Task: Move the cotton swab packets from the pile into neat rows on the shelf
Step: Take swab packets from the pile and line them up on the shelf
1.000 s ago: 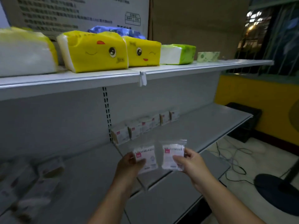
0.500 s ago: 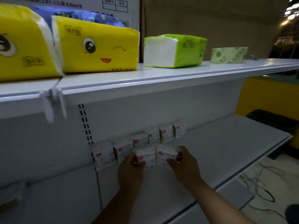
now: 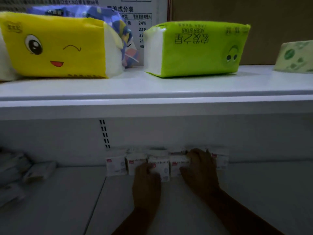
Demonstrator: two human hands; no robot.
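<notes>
Where the two hands meet at the back of the lower shelf (image 3: 254, 192), the left hand (image 3: 146, 177) grasps the left packet (image 3: 160, 167) and the right hand (image 3: 200, 168) curls over the right packet (image 3: 178, 164); the two packets stand upright and touch. Row of packets (image 3: 116, 166): against the back wall, running left of the left hand and just past the right hand. Pile (image 3: 33, 172): well left of the left hand, blurred; yellow tissue pack (image 3: 54, 46) and green tissue pack (image 3: 198, 48): on the upper shelf (image 3: 152, 89) above both hands.

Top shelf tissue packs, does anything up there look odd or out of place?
Yes. The green tissue pack lies upside down: its lettering and little face read inverted, while the yellow pack beside it shows its face upright. Nothing looks spilled or torn.
</notes>
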